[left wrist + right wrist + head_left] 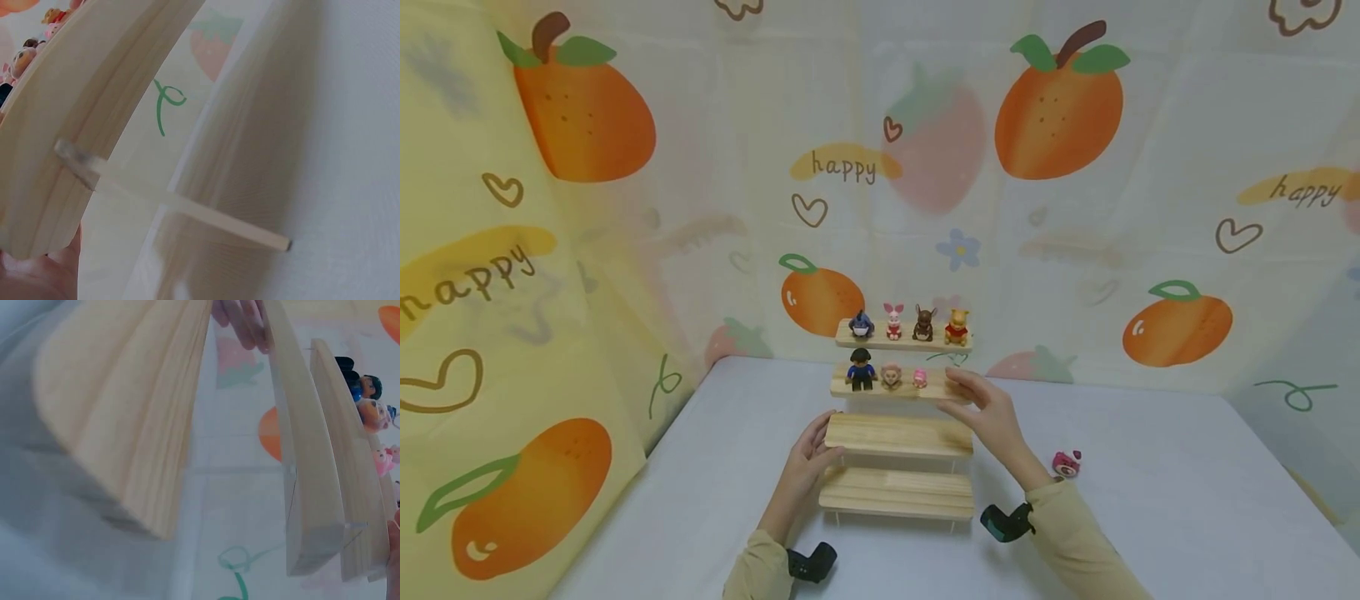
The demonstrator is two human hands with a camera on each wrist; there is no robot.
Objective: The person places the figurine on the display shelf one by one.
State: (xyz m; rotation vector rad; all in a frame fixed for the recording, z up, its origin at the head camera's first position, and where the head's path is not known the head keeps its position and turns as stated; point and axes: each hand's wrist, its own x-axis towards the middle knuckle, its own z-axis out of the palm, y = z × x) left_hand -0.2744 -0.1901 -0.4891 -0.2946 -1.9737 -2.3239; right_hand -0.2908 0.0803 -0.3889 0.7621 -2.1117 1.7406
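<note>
A stepped wooden display shelf [898, 435] stands in the head view, its boards on thin clear supports. My left hand [805, 454] holds the left end of the third board from the top, thumb in front and fingers behind. At the right end of the second board [942, 387], my right hand [992, 412] grips with fingers above and thumb below. That board carries a dark-haired figurine [861, 369] in blue, a lion-like figurine [891, 376] and a small pink figurine [920, 378]. Part of my left palm [44, 275] shows under a board in the left wrist view.
On the top board [906, 340] sit a donkey [861, 324], a piglet [892, 322], a brown kangaroo-like figurine [923, 324] and a yellow bear [957, 327]. The lowest board [895, 493] is bare. A pink toy [1066, 463] lies on the white table [1150, 517] beside my right forearm.
</note>
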